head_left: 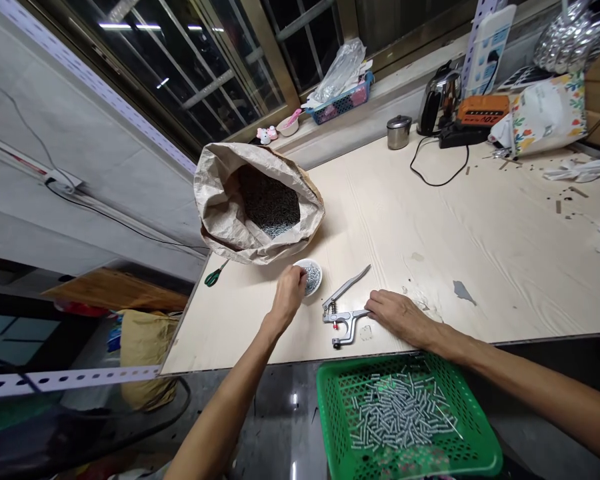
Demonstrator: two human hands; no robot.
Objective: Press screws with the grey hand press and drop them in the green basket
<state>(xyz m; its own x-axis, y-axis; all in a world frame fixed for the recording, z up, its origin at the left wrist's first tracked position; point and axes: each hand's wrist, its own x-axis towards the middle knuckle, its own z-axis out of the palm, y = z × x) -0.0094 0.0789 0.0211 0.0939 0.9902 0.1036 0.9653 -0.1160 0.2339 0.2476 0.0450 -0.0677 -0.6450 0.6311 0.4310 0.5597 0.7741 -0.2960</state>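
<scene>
Green plastic basket (330, 400) sits closest to the viewer, below the desk's front edge and to the lower right of the white bowl (321, 272); it holds a loose heap of short grey metal tubes (400, 413).

On the pale wooden desk (455, 220), the bowl stands near the front-left corner, filled with small shiny metal pieces (312, 275). The left hand (289, 293) is at the bowl's left rim, its fingers (300, 272) curled over the edge and touching the contents. Whether they pinch a piece cannot be told from this angle.

Just right of the bowl and slightly nearer the viewer lie metal press pliers (343, 313), their 2 handles spread in a V. The right hand (395, 313) rests flat on the desk to the right of the bowl. Its fingers (376, 307) are stretched out and loosely apart, and the tips touch the end of the pliers' lower handle without closing round it.

Directly behind the bowl, almost touching it, stands an open paper sack (220, 207) with its mouth rolled down, full of dark small parts (267, 200). Green-handled scissors (213, 275) lie to the left of the bowl at the foot of the sack. Far behind and to the right of the bowl, along the back edge, are a lidded steel cup (399, 131), an electric kettle (440, 100) with a black cord (440, 177), and an orange box (483, 109).
</scene>
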